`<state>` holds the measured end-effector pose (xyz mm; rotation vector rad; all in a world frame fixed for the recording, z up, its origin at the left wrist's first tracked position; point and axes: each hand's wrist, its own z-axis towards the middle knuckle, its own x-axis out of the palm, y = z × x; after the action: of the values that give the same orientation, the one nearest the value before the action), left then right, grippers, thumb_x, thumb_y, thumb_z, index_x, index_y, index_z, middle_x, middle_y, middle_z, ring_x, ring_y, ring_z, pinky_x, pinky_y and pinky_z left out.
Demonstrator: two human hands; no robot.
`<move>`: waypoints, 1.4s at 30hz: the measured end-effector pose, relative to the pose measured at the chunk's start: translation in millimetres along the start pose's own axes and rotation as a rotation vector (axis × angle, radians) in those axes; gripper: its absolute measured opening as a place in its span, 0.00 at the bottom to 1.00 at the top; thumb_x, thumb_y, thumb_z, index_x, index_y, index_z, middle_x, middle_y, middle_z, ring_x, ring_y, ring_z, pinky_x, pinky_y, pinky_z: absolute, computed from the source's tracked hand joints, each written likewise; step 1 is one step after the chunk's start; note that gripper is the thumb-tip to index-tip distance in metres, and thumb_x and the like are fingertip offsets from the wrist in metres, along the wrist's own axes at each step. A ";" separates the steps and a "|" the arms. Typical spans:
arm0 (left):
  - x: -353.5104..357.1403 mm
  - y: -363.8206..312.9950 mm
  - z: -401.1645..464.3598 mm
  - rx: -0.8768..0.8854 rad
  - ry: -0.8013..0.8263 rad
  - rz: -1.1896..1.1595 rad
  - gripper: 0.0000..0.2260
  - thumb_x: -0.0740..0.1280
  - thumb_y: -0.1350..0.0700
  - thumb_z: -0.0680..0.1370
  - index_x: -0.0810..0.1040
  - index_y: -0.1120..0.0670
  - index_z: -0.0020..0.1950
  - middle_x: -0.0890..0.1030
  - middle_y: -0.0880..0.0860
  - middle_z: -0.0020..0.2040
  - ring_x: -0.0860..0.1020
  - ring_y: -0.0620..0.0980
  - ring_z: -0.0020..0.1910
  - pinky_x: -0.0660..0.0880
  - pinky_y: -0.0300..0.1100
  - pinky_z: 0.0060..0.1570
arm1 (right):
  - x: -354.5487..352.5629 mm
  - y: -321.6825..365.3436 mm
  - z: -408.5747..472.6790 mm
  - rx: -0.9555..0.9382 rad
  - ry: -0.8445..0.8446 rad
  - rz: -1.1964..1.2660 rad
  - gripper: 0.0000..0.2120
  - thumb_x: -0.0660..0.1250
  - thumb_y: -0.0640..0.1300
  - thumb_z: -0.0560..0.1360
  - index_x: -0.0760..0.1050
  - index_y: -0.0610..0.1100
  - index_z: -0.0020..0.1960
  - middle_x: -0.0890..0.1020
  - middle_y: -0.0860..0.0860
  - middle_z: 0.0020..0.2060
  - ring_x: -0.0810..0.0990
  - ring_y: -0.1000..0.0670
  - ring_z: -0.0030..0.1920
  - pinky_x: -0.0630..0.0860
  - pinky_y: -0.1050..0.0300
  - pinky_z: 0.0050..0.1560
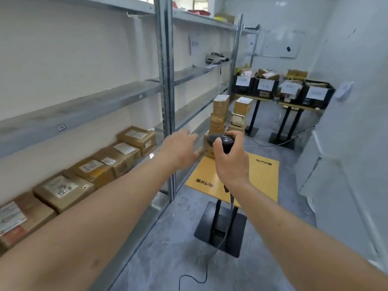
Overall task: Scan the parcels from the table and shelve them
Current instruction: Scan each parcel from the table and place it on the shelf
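The right hand (231, 162) is wrapped around the handle of a black handheld barcode scanner (221, 141), thumb laid along the near side of its rounded head and fingers curled over the far side. A thin black cable (206, 267) drops from below the wrist, past the table's black pedestal base (220, 229), and loops on the grey floor.

The left hand (181, 149) is held out just to the left of the scanner with its fingers spread and relaxed, gripping nothing; the fingertips reach toward the parcels beyond but whether they touch one cannot be told.

Directly beyond the scanner head, and partly hidden by it, stands a stack of brown cardboard parcels (219, 114) at the far edge of the small yellow wooden table (266, 179). A second, shorter stack of brown boxes (241, 112) stands just to the right of the first, above and beyond the right hand's knuckles. The bare tabletop lies under and to the right of the gripping hand.

To the left of both arms runs a grey metal shelving rack (165, 80). On its lower shelf, below the left forearm, a row of brown cardboard boxes with white labels (92, 169) sits side by side, the nearest at the frame's left edge.

Well beyond the hands, to the right, black plastic crates with white paper labels (317, 95) rest on two further tables against the far wall.
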<state>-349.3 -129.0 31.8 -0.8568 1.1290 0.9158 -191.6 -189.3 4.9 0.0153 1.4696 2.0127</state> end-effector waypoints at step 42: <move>195.5 -133.5 600.9 -0.060 0.040 -0.133 0.28 0.68 0.38 0.81 0.71 0.50 0.76 0.66 0.57 0.76 0.70 0.62 0.70 0.75 0.57 0.63 | -14.0 -282.4 514.7 0.207 -0.116 -0.063 0.12 0.64 0.56 0.83 0.68 0.55 0.64 0.79 0.59 0.44 0.81 0.56 0.43 0.81 0.51 0.42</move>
<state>21.3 397.6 -17.4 -0.9914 1.0699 0.8284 143.7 290.7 -39.7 0.1673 1.5766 1.7722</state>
